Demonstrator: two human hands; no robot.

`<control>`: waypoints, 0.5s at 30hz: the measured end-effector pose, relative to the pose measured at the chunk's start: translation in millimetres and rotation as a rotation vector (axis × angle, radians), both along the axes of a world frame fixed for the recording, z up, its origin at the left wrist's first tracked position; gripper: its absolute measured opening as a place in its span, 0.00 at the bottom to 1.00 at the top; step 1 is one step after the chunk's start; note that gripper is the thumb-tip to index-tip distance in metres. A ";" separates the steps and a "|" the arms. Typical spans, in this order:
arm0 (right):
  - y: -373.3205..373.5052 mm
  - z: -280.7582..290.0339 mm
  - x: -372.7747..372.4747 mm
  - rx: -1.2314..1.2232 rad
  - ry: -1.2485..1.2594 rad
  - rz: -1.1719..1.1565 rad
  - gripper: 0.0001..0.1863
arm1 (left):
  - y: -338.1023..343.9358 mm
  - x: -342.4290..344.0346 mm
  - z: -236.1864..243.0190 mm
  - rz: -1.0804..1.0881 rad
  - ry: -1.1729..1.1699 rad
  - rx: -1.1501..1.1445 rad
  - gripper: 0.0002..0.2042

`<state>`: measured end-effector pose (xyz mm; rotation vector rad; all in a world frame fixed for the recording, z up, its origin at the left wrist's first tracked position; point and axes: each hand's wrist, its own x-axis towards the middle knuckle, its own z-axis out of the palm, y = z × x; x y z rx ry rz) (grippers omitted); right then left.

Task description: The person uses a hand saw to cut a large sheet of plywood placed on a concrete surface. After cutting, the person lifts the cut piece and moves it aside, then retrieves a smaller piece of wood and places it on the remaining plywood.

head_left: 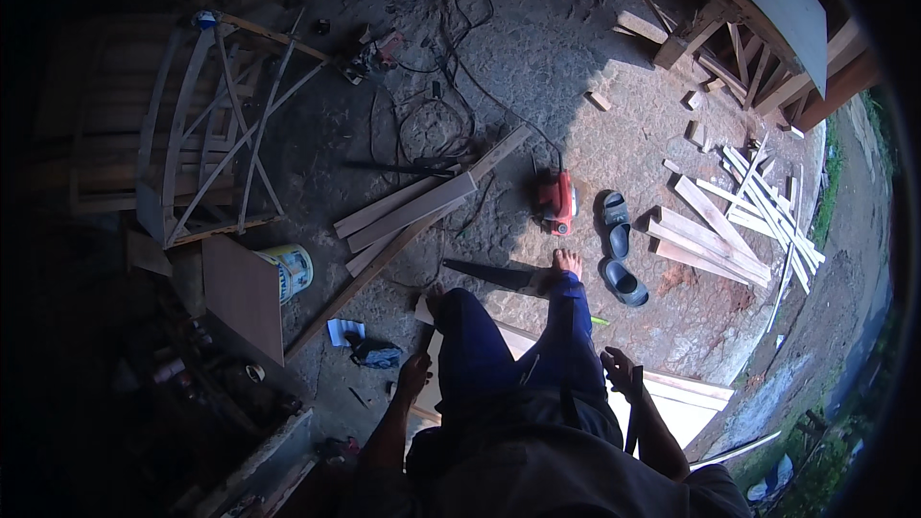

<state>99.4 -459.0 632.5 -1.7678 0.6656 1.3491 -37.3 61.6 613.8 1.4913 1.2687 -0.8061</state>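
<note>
My left hand (414, 378) is beside my left thigh, next to the edge of a pale board (428, 393) under my legs. Its fingers are curled, and whatever is in them, if anything, is hidden. My right hand (619, 368) hovers by my right thigh, fingers loosely bent and apart. A dark narrow strip (631, 422) runs along that wrist; I cannot tell whether it is held. Ahead of my knees a handsaw (487, 275) lies on the ground near my bare right foot (568, 261). Beyond it stands a red corded power tool (556, 203).
Dark clogs (622, 278) lie right of my foot. Planks (413, 209) lie front left, more boards (712, 247) and thin white strips (767, 200) at right. A cord (470, 67) loops across the ground. A bucket (291, 271) and a wooden frame (225, 134) stand left.
</note>
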 end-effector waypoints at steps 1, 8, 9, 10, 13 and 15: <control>-3.0 6.6 8.7 -0.002 -0.110 0.187 0.30 | -26.4 14.7 11.0 0.008 -0.018 0.010 0.24; -30.8 31.8 70.8 0.164 -0.525 0.620 0.18 | -181.8 22.3 8.1 -0.261 -0.424 -0.038 0.28; -40.9 15.0 72.4 0.207 -0.535 0.598 0.16 | -206.1 17.0 11.5 -0.328 -0.312 -0.108 0.30; -46.0 -3.4 74.8 0.224 -0.523 0.665 0.16 | -228.6 5.0 6.1 -0.531 -0.407 -0.066 0.32; -47.1 -50.6 93.8 0.265 -0.472 0.901 0.14 | -296.4 -56.9 -65.4 -0.847 -0.352 -0.064 0.34; -37.7 -64.5 107.6 0.276 -0.472 0.994 0.14 | -307.9 -65.6 -75.5 -0.809 -0.300 -0.074 0.33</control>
